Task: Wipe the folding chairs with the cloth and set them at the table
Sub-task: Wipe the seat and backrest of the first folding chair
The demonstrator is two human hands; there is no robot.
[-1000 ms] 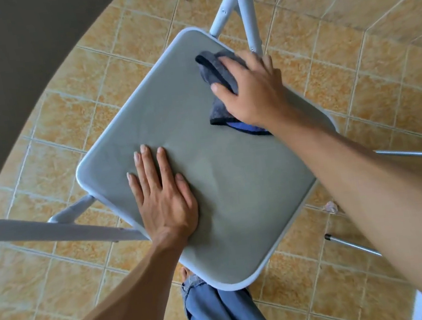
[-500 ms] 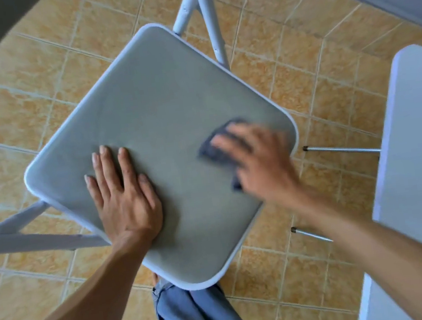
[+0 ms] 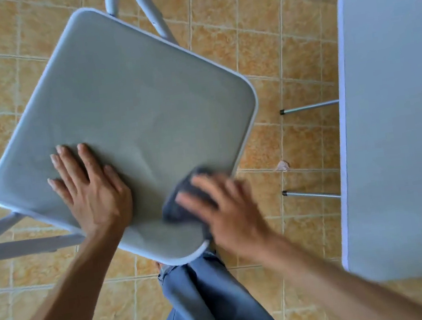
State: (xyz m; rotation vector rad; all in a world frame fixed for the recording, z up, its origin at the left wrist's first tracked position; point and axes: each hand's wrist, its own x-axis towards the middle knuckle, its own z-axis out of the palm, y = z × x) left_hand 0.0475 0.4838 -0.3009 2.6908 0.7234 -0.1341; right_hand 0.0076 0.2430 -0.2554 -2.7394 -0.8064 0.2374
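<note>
A folding chair's grey padded seat (image 3: 126,95) with a white rim fills the middle of the head view, seen from above. My left hand (image 3: 87,187) lies flat on the seat's near left part, fingers spread. My right hand (image 3: 226,206), blurred by motion, presses a dark grey cloth (image 3: 180,204) onto the seat's near right corner. White chair legs (image 3: 150,9) show beyond the seat, and more white frame tubes (image 3: 22,246) at the left. A white table top (image 3: 400,121) stands at the right.
The floor is tan tile (image 3: 284,56). Two thin metal legs (image 3: 307,106) reach out from under the table toward the chair. A small scrap (image 3: 282,165) lies on the tiles between them. My blue trouser legs (image 3: 204,303) stand just below the seat.
My right hand has swept the cloth from the seat's far corner down to its near right corner. My left hand stays flat on the seat. The view has shifted and shows more of the table.
</note>
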